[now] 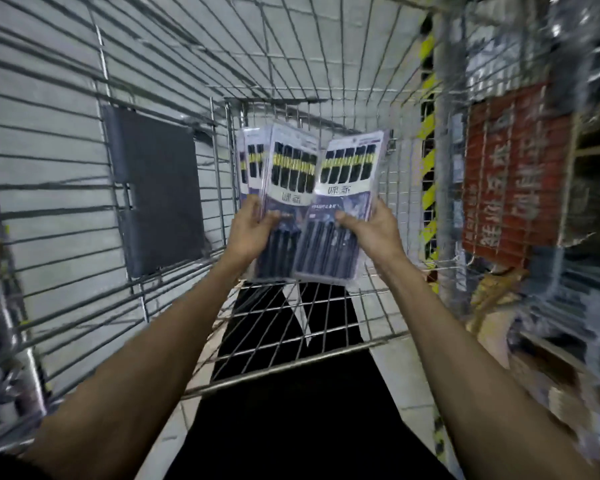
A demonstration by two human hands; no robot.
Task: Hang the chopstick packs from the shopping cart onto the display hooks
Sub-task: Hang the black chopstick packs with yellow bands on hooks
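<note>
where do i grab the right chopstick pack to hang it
Pinch the pack at its lower half from the right edge, thumb on the front, as the right hand does. It is flat and upright, so a low side grip leaves the top end free for a hook.
</note>
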